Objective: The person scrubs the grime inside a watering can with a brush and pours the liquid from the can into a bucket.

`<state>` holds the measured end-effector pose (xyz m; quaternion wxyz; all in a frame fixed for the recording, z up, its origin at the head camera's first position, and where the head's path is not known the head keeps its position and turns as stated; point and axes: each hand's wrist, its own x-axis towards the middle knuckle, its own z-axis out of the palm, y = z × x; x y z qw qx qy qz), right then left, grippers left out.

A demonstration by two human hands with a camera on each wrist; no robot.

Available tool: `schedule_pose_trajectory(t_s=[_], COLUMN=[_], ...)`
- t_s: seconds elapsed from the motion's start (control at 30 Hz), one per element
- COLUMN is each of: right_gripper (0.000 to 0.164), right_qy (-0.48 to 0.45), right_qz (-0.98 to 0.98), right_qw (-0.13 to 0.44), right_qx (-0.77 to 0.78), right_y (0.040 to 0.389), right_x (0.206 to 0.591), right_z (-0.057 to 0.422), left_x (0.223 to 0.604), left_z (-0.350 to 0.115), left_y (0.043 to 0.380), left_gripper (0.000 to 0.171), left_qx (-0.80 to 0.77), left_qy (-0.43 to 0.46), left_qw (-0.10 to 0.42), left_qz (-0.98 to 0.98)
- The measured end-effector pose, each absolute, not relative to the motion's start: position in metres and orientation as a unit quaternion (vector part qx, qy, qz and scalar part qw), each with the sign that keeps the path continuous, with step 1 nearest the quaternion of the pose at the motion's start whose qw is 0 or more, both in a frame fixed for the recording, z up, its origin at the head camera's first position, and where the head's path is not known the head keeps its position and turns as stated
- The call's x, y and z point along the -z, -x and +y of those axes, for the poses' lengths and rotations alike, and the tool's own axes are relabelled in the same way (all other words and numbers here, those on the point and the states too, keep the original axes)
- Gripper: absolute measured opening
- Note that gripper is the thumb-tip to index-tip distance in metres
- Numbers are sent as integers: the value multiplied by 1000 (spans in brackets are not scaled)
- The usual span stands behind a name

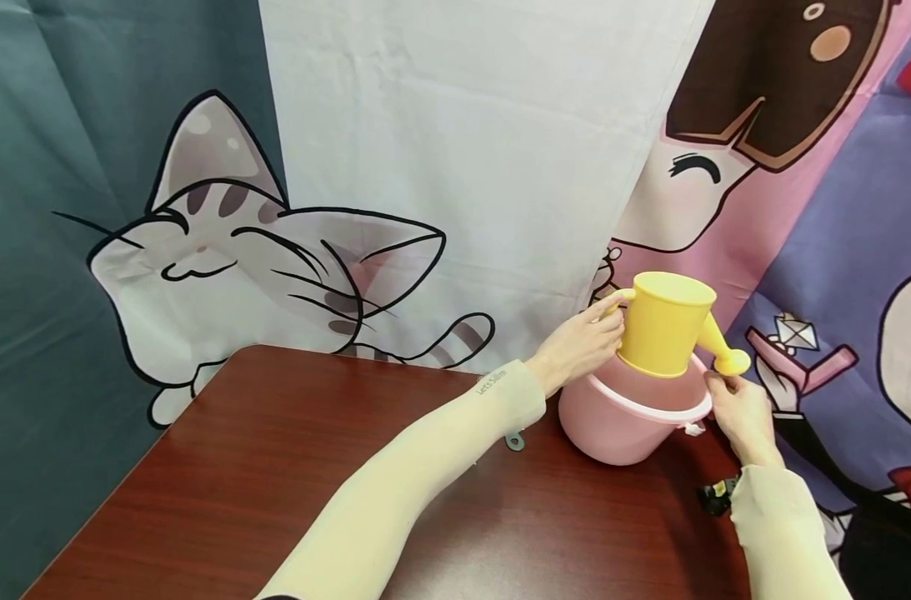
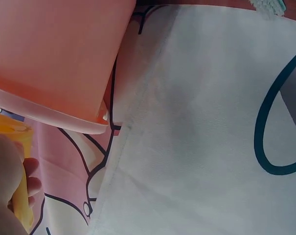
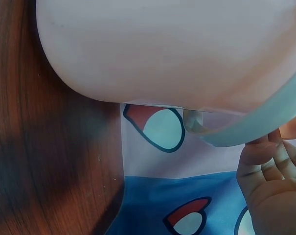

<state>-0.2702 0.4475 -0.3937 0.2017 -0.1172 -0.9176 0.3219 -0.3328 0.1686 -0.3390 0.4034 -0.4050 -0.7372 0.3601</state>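
A yellow watering can hangs upright over the open top of a pink bucket. My left hand grips the can by its handle, fingers curled round it; the left wrist view shows the yellow handle inside those fingers. The can's spout slants down to the right, its round head just above my right hand. That hand pinches the bucket's rim at the right side. In the right wrist view, thumb and fingers meet the pale rim from below.
The bucket stands on a dark red-brown table, near its far right corner. A grey-green piece with a hole lies beside my left forearm. Pale bristles show in the left wrist view. Printed cartoon curtains hang behind the table and at its right.
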Motion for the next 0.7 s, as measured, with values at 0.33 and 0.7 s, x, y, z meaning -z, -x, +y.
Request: schedule_pose_trajectory(t_s=[0.33, 0.7], right_gripper=[47, 49], right_qy=[114, 115], right_qz=[-917, -914], right_qw=[198, 193], right_qx=[-327, -337], right_y=[269, 269], right_x=[394, 395], right_z=[447, 448], left_x=[339, 338], left_z=[168, 162], left_y=[333, 333], left_gripper=[49, 49], left_qx=[-346, -349], left_qy=[399, 398], left_qw=[414, 402], left_qz=[-741, -747])
